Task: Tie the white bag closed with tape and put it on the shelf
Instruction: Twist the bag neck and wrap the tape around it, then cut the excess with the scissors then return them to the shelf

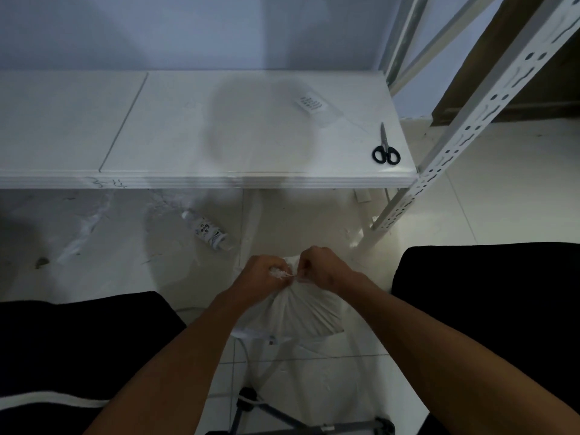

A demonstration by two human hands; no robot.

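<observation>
A white plastic bag sits low between my knees, its top gathered into a bunched neck. My left hand is closed around the crumpled neck from the left. My right hand pinches the neck from the right, fingers closed on a thin strip at the gather; whether that strip is tape I cannot tell. The two hands almost touch. The low white shelf spans the view ahead, above the hands.
Black-handled scissors lie at the shelf's right end, near a clear sheet with a printed label. A plastic bottle lies on the tiled floor under the shelf. A white perforated rack post rises at right. A chair base is below.
</observation>
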